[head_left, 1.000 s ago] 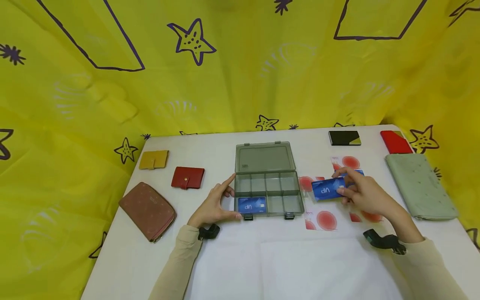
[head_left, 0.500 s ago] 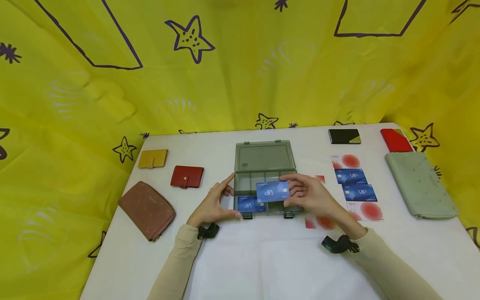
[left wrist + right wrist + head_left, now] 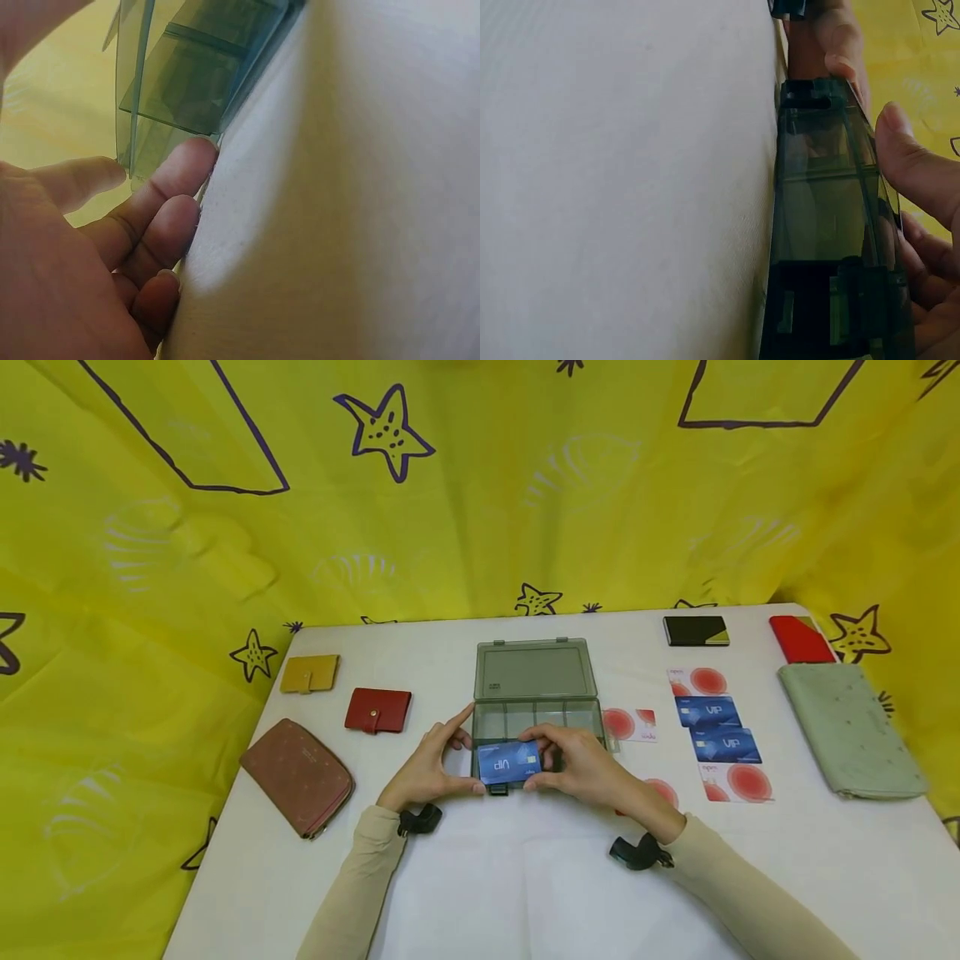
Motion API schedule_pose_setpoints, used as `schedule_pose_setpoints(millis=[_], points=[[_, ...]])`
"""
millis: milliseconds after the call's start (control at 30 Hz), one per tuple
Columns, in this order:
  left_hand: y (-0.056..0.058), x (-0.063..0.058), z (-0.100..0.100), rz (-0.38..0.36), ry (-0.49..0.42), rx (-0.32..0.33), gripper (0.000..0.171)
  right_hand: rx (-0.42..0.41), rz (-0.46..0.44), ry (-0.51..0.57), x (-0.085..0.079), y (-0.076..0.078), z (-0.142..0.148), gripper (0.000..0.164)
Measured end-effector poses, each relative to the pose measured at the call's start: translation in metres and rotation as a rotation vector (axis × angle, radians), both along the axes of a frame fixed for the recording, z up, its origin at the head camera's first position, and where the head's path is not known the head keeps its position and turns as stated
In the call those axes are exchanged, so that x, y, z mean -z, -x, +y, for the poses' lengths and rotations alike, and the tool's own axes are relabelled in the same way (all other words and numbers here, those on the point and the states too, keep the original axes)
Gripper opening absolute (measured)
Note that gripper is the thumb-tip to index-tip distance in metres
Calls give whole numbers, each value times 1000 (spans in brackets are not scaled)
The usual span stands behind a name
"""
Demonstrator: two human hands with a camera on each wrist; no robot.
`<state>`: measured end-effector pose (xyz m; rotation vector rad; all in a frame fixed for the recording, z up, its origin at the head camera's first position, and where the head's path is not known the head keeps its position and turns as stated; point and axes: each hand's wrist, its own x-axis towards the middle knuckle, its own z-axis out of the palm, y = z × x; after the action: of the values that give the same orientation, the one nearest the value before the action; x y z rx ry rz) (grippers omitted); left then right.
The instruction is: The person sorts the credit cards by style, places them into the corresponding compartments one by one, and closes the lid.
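Note:
In the head view, a blue card marked VIP (image 3: 508, 762) hangs over the front left compartment of a see-through grey-green divided box (image 3: 517, 720). My right hand (image 3: 581, 764) pinches the card at its right end, thumb toward the front edge. The box's lid (image 3: 535, 670) lies folded back behind it. My left hand (image 3: 431, 768) rests beside the box, fingers against its left wall and thumb at the front left corner. The left wrist view shows those fingertips (image 3: 187, 165) touching the wall near the table. What lies under the held card is hidden.
Right of the box lie red-and-white cards (image 3: 630, 725) and a column of blue and red cards (image 3: 725, 745). A green wallet (image 3: 851, 727), a black card case (image 3: 696, 631) and a red one (image 3: 801, 639) sit farther right. Brown (image 3: 298, 777), red (image 3: 378, 710) and yellow wallets (image 3: 310, 673) lie left.
My right hand has carried the blue card leftward from the cards on the right to above the box's front left compartment. The left hand has stayed at the box's side.

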<state>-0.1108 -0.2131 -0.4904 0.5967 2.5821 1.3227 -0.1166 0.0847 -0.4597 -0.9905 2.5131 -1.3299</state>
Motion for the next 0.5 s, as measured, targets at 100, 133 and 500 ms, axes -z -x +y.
schedule_pose_setpoints(millis=[100, 133, 500], points=[[0, 0, 0, 1, 4, 6, 124, 32, 11, -9, 0, -2, 1, 61], [0, 0, 0, 7, 2, 10, 124, 38, 23, -20, 0, -2, 1, 62], [0, 0, -1, 54, -10, 41, 122, 106, 126, -139, -20, 12, 38, 68]])
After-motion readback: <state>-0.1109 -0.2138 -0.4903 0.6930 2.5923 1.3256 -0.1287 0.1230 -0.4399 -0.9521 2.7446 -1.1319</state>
